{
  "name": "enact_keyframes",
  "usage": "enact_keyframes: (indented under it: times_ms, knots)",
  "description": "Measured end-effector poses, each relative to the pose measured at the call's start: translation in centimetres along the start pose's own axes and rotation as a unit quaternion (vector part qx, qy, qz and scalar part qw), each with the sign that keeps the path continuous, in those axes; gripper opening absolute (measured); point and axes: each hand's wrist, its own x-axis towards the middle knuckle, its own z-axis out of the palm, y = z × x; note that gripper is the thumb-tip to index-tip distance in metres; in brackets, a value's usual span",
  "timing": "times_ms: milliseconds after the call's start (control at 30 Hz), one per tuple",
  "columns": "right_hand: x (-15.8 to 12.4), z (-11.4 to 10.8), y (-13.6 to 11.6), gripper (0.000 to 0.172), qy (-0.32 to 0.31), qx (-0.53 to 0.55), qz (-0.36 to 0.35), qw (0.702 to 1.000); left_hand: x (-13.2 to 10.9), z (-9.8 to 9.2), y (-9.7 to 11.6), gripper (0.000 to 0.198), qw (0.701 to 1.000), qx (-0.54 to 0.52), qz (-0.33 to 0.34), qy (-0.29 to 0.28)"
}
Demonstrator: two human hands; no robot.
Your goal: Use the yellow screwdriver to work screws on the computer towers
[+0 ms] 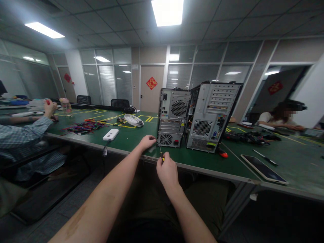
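Our right hand (167, 167) clamps a screwdriver (161, 155) pointing ahead toward the PC tower (174, 118) beside our left hand (146, 143), whose grip we cannot tell.

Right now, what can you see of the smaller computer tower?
The smaller computer tower stands upright on the green table, its grey, metal-looking back facing us. A round perforated vent sits high, horizontal slots below it, then a fan grille beside a red part. The left hand and the screwdriver are near its lower left edge; contact is unclear. A larger tower stands right of it.
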Motion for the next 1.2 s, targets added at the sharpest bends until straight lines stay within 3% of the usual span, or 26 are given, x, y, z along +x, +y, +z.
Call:
enact_keyframes:
  times_ms: [500, 933, 1200]
  knots:
    - [1.4, -1.4, -2.4, 0.017, -0.043, -0.055, -0.025, 0.997, 0.2, 0.0, -0.2, 0.025, 1.000, 0.004, 0.011, -0.010]
    - [1.4, -1.3, -1.4, 0.007, -0.024, 0.028, 0.042, 0.998, 0.1, 0.1, -0.3, 0.025, 1.000, 0.006, 0.016, -0.009]
    - [2.0, -0.7, -1.0, 0.011, -0.023, 0.077, 0.081, 0.993, 0.3, 0.0, -0.5, 0.025, 1.000, 0.000, -0.001, -0.011]
